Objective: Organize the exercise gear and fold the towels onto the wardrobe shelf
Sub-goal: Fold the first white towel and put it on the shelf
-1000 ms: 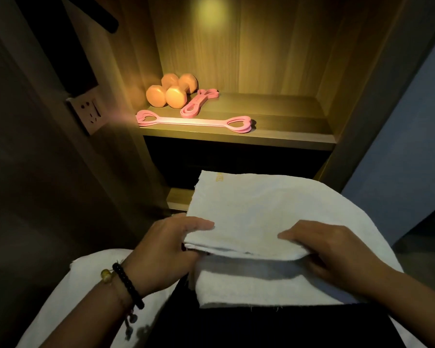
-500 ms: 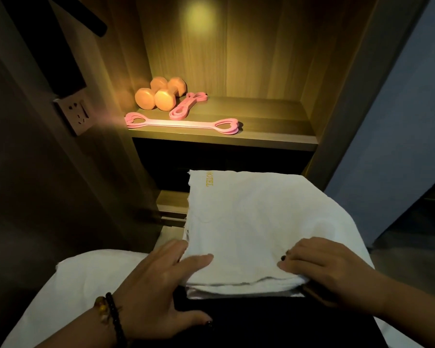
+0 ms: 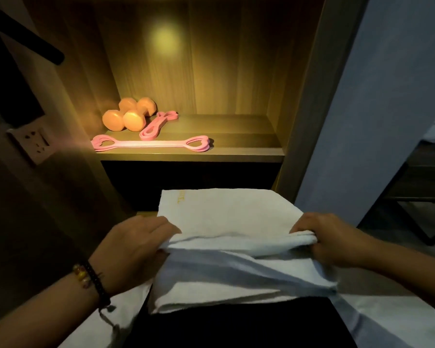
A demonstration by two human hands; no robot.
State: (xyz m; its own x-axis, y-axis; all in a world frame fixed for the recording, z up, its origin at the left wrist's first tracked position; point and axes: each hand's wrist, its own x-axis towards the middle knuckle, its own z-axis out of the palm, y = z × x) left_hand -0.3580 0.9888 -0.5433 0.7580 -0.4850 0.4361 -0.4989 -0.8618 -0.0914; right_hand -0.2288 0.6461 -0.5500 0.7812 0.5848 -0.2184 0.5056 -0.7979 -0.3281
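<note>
- A white towel [image 3: 226,222], folded in layers and marked with faint gold lettering near its far left corner, is held up in front of the wardrobe, below the lit shelf [image 3: 211,154].
- Its left edge is gripped by the left hand [image 3: 136,247], thumb on top and fingers tucked beneath the fold.
- Its bunched right edge is clenched in the right hand [image 3: 337,239], fingers curled round the roll of cloth.
- More white cloth [image 3: 236,280] is seen hanging loose beneath the fold, over a dark surface.
- On the shelf, two orange dumbbells [image 3: 128,116] are set at the back left, with a pink band [image 3: 158,125] just beside them.
- A longer pink resistance band [image 3: 151,144] with heart-shaped ends is laid along the front edge.
- A beaded bracelet [image 3: 91,280] is worn on the left wrist.
- A wall socket [image 3: 33,144] is seen at left.
</note>
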